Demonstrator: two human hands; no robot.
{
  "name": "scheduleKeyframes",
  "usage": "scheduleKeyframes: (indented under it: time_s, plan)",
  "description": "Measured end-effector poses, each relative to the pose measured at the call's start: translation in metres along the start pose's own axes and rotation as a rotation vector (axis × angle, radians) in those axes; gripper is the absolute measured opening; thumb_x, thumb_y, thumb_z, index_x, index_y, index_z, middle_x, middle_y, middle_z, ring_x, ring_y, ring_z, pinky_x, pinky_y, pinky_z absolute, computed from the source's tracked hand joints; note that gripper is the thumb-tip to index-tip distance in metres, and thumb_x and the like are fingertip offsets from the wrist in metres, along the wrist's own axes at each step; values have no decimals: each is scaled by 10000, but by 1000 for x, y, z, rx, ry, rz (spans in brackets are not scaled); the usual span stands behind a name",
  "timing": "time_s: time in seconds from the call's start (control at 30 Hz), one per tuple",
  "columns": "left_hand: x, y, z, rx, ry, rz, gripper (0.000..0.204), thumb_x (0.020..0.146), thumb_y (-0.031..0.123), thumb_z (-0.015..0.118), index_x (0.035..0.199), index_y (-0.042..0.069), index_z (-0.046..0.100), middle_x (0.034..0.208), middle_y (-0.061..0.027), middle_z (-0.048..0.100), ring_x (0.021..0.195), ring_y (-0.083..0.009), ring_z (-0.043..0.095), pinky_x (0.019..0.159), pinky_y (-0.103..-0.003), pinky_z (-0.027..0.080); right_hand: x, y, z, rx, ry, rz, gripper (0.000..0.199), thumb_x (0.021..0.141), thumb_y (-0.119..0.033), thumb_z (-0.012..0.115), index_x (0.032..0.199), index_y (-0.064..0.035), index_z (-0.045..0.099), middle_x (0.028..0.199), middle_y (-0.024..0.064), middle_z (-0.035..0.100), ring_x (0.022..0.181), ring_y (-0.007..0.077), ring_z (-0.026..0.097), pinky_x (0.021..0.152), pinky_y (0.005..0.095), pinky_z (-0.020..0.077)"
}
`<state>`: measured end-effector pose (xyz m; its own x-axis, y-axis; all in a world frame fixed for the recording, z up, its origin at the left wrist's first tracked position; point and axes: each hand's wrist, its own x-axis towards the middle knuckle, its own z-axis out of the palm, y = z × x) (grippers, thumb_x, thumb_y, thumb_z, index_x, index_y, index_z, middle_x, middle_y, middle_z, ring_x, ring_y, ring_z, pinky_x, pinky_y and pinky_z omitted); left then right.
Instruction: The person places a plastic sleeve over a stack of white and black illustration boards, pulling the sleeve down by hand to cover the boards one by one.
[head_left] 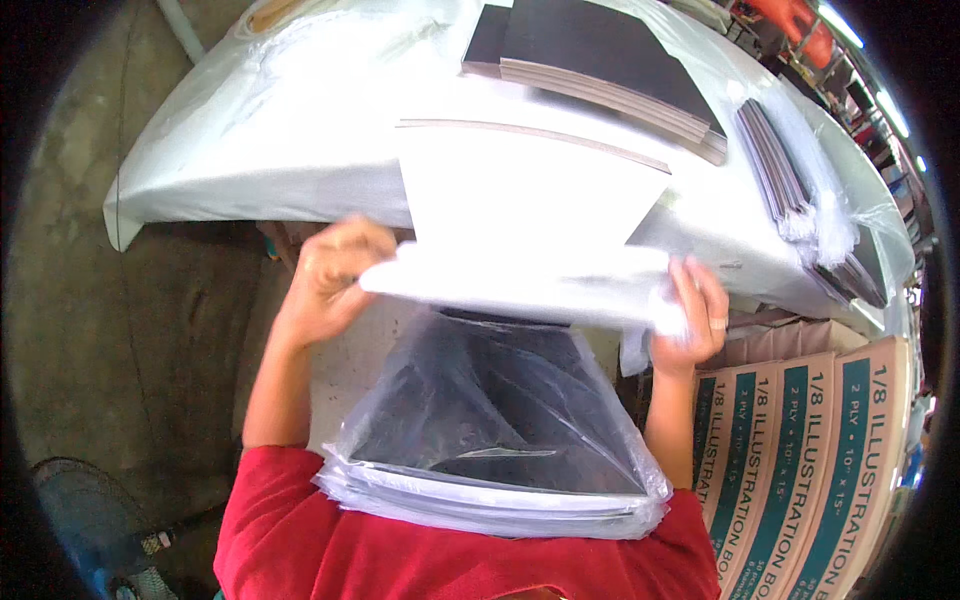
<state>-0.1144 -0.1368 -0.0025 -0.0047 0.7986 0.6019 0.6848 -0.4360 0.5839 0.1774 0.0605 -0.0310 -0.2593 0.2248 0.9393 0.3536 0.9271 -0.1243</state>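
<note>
My left hand [335, 275] grips the left end of the open mouth of a clear plastic bag [500, 400]. My right hand [695, 310] grips the right end of that mouth, a ring on one finger. The bag holds a stack of flat dark boards with pale edges, its closed end resting against my red shirt. Just beyond my hands a stack of white boards [530, 190] lies on the table [250, 150].
The table is draped in white plastic sheet. Dark boards [600, 60] are stacked at its far side, and bagged stacks [790, 180] lie along the right. Cardboard cartons [810, 440] with teal stripes stand at my right. Concrete floor and a fan [70, 510] are at left.
</note>
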Motion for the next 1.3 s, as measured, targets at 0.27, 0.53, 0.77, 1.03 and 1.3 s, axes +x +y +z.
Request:
scheduleKeyframes:
  time_s: [0.27, 0.53, 0.77, 1.03, 1.3]
  plan:
    - [-83, -166, 60, -1176, 344, -1019, 191, 790, 239, 544, 932, 110, 547, 858, 4, 570, 798, -140, 513, 708, -303, 407, -132, 67, 71, 1545, -354, 1754, 89, 806, -148, 503, 730, -103, 497, 514, -29, 395, 371, 56, 306, 351, 187, 266]
    - [-197, -166, 142, -259, -96, -1211, 394, 804, 321, 521, 1070, 31, 518, 1031, -109, 566, 904, -229, 541, 806, -367, 418, -252, 85, 61, 685, -1282, 1615, 276, 731, -302, 591, 866, -61, 597, 792, 81, 579, 722, 143, 530, 621, 283, 403]
    - [-161, -177, 99, 50, -492, -882, 275, 743, 234, 614, 917, 24, 580, 867, -92, 594, 792, -198, 554, 711, -339, 441, -145, 112, 57, 554, -1394, 734, 279, 740, -296, 601, 847, -39, 609, 722, 61, 606, 533, 117, 471, 500, 280, 398]
    - [75, 18, 48, -387, -255, -437, 201, 748, 161, 632, 826, -12, 565, 709, -42, 547, 639, -101, 490, 598, -242, 409, 48, -20, 28, 1846, -506, 1042, 568, 806, -237, 391, 1316, -56, 217, 1350, 132, 237, 1178, 264, 317, 944, 367, 294]
    - [77, 37, 97, -386, 31, -416, 198, 847, 182, 513, 825, -13, 539, 648, 6, 482, 636, -59, 430, 596, -215, 378, 55, -39, 48, 1854, -701, 1049, 635, 769, -204, 376, 1333, -21, 150, 1369, 115, 209, 1231, 228, 260, 1006, 361, 209]
